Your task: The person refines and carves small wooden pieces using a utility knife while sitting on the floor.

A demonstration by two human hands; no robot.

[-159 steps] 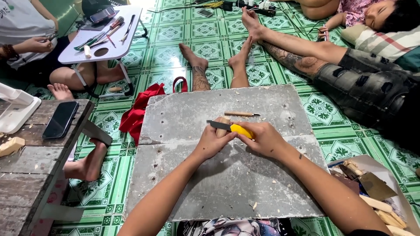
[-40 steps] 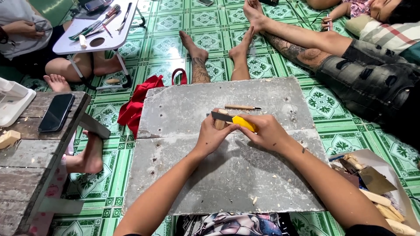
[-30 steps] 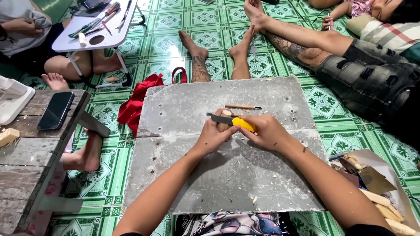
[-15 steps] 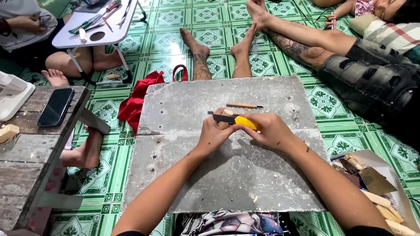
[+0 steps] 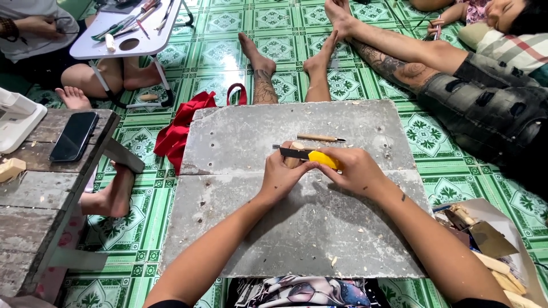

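At the bottom of the frame a patterned cloth (image 5: 302, 292) covers the person's lap, and both forearms reach up from there over a grey board (image 5: 297, 228) that serves as the tabletop, dusted with pale shavings. At the lower right an open cardboard box (image 5: 491, 239) holds offcuts of wood.

In the middle of the frame the two hands meet. The left hand (image 5: 281, 174) is curled closed round a small pale wooden piece (image 5: 295, 154), of which only the top end shows above the fingers. The right hand (image 5: 357, 168) is wrapped shut on a yellow-handled utility knife (image 5: 308, 154), its dark blade pointing left across the wood.

The wooden piece looks light, stiff and dry, small enough to twist in the fingers, so I would judge it needs a firm pinch low down, with the fingertips kept clear of the blade's path. The knife wants its grip on the yellow handle only.

Just beyond the hands a thin wooden stick (image 5: 319, 137) lies on the board. At its upper left edge a red cloth (image 5: 182, 128) is bunched on the green tiled floor (image 5: 228, 51). Further up, other people's bare legs stretch out, and at the upper left stands a small white folding table (image 5: 123, 31) with tools.
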